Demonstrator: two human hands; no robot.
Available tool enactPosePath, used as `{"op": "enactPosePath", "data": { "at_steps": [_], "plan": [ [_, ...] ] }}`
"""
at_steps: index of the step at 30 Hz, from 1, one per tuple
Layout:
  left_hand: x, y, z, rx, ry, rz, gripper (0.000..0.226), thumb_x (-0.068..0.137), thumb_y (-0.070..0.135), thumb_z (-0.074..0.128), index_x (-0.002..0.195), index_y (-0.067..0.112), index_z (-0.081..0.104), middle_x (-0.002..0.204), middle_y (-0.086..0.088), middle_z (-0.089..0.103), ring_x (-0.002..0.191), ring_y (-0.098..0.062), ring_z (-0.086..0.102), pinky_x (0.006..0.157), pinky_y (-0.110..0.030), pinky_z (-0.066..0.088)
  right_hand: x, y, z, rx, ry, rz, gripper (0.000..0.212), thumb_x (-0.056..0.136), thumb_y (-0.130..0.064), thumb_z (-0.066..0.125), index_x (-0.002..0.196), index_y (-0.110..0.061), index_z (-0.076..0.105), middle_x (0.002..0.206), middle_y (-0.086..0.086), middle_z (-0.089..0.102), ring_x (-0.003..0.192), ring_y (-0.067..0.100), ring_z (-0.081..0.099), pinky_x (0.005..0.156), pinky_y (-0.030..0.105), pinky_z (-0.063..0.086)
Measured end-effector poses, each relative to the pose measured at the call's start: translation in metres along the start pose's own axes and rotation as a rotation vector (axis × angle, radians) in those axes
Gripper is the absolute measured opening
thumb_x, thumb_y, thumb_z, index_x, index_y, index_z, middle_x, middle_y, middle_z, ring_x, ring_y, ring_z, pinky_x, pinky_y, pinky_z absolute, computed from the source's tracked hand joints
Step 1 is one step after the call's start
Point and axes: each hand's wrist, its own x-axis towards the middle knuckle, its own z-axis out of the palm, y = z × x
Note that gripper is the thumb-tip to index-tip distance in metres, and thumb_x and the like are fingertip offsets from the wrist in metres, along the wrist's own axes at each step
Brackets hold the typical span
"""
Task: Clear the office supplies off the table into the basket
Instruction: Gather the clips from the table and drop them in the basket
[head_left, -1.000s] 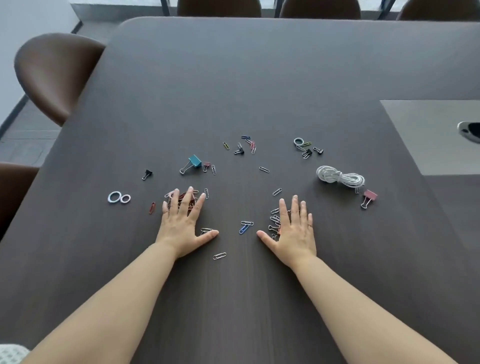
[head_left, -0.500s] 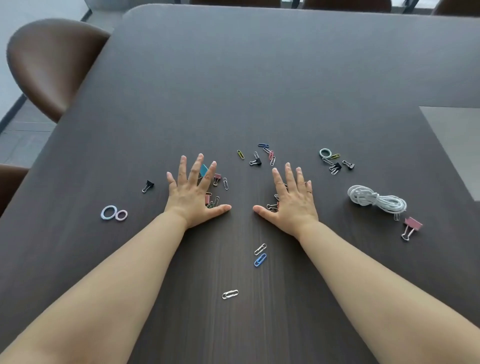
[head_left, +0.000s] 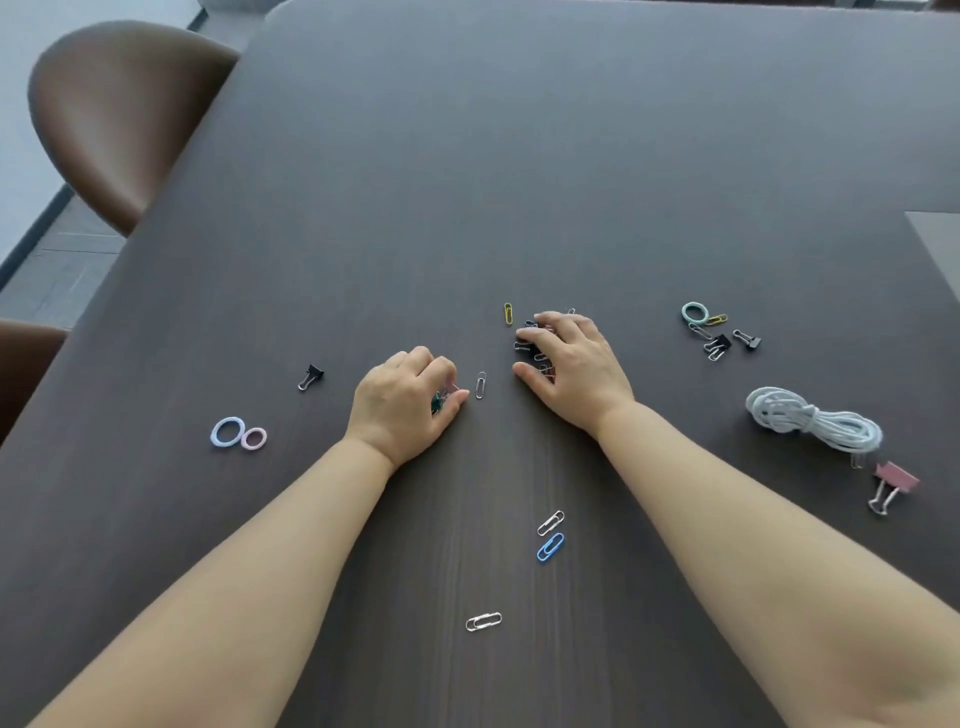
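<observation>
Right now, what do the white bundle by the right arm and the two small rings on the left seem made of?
The white bundle: looks like soft cord or string, matt, coiled in loose loops and cinched midway. The blue ring and pink ring: probably fabric-covered elastic; surfaces look fuzzy and dull, not glossy.

Bare forearms stretched forward, left hand (head_left: 408, 402) closed around small clips (head_left: 438, 402), right hand (head_left: 574, 366) clawed, fingers curled over clip pile (head_left: 527, 345).
</observation>
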Motion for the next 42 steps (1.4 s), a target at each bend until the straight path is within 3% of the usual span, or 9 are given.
{"op": "enactPosePath", "data": {
  "at_steps": [5, 11, 14, 18, 23, 28, 32, 36, 42],
  "plan": [
    [-0.012, 0.011, -0.003, -0.023, 0.071, -0.081, 0.02, 0.078, 0.037, 0.044, 0.076, 0.018, 0.038, 0.062, -0.001, 0.055, 0.052, -0.022, 0.055, 0.04, -0.021, 0.036, -0.048, -0.012, 0.006, -0.018, 0.209, -0.037, 0.025, 0.078, -0.037, 0.06, 0.088, -0.015, 0.065, 0.09, 0.007, 0.059, 0.082, 0.03, 0.056, 0.069, 0.034, 0.05],
    [-0.037, 0.022, -0.01, -0.084, 0.085, -0.09, 0.016, 0.078, 0.035, 0.045, 0.08, 0.021, 0.038, 0.065, 0.002, 0.058, 0.053, -0.018, 0.057, 0.041, -0.021, 0.04, -0.075, -0.028, 0.005, -0.215, 0.207, 0.056, 0.038, 0.076, -0.048, 0.043, 0.061, -0.014, 0.052, 0.053, -0.002, 0.052, 0.044, 0.017, 0.054, 0.035, 0.018, 0.034],
    [-0.057, 0.033, -0.02, -0.1, 0.045, -0.1, 0.015, 0.077, 0.035, 0.044, 0.078, 0.022, 0.036, 0.063, 0.004, 0.057, 0.051, -0.017, 0.056, 0.039, -0.02, 0.039, -0.089, -0.033, 0.0, -0.242, 0.18, 0.058, 0.039, 0.075, -0.049, 0.047, 0.056, -0.014, 0.048, 0.047, -0.003, 0.05, 0.038, 0.017, 0.052, 0.032, 0.017, 0.03],
    [-0.092, 0.05, -0.047, -0.147, -0.04, -0.126, 0.016, 0.076, 0.036, 0.043, 0.076, 0.023, 0.033, 0.059, 0.008, 0.055, 0.043, -0.013, 0.051, 0.037, -0.016, 0.034, -0.128, -0.039, -0.012, -0.146, 0.092, 0.097, 0.041, 0.066, -0.035, 0.08, 0.056, -0.01, 0.049, 0.047, 0.001, 0.054, 0.037, 0.022, 0.049, 0.035, 0.022, 0.029],
    [-0.137, 0.072, -0.108, -0.202, -0.022, -0.223, 0.018, 0.08, 0.035, 0.046, 0.075, 0.025, 0.033, 0.056, 0.009, 0.051, 0.039, -0.012, 0.042, 0.038, -0.017, 0.032, -0.172, -0.076, -0.048, 0.125, 0.108, 0.275, 0.037, 0.092, -0.033, 0.052, 0.075, -0.001, 0.053, 0.069, 0.011, 0.056, 0.061, 0.028, 0.04, 0.057, 0.033, 0.032],
    [-0.181, 0.076, -0.197, -0.243, 0.166, -0.258, 0.016, 0.083, 0.035, 0.044, 0.074, 0.025, 0.036, 0.06, 0.014, 0.041, 0.059, -0.016, 0.043, 0.044, -0.017, 0.033, -0.198, -0.151, -0.079, 0.273, 0.133, 0.147, 0.033, 0.092, -0.033, 0.052, 0.069, -0.009, 0.048, 0.063, 0.0, 0.051, 0.065, 0.03, 0.048, 0.059, 0.037, 0.039],
    [-0.228, 0.053, -0.263, -0.177, 0.228, -0.336, 0.017, 0.084, 0.038, 0.044, 0.074, 0.025, 0.037, 0.062, 0.012, 0.045, 0.053, -0.013, 0.044, 0.045, -0.019, 0.038, -0.212, -0.226, -0.084, 0.35, 0.146, -0.031, 0.032, 0.091, -0.031, 0.054, 0.068, -0.009, 0.048, 0.057, -0.005, 0.044, 0.059, 0.024, 0.045, 0.056, 0.033, 0.034],
    [-0.281, 0.022, -0.314, -0.061, 0.18, -0.429, 0.021, 0.086, 0.041, 0.042, 0.077, 0.022, 0.044, 0.066, 0.006, 0.053, 0.048, -0.016, 0.051, 0.042, -0.029, 0.044, -0.222, -0.301, -0.076, 0.416, 0.124, -0.179, 0.03, 0.09, -0.03, 0.056, 0.067, -0.015, 0.045, 0.052, -0.013, 0.038, 0.056, 0.018, 0.038, 0.055, 0.027, 0.03],
    [-0.36, -0.011, -0.353, -0.048, -0.048, -0.645, 0.015, 0.084, 0.033, 0.063, 0.08, 0.021, 0.054, 0.082, 0.007, 0.055, 0.068, -0.015, 0.056, 0.059, -0.027, 0.045, -0.242, -0.394, -0.049, 0.477, 0.043, -0.388, 0.029, 0.089, -0.03, 0.059, 0.069, -0.01, 0.052, 0.061, -0.006, 0.048, 0.055, 0.018, 0.04, 0.051, 0.024, 0.032]
  ]
}}
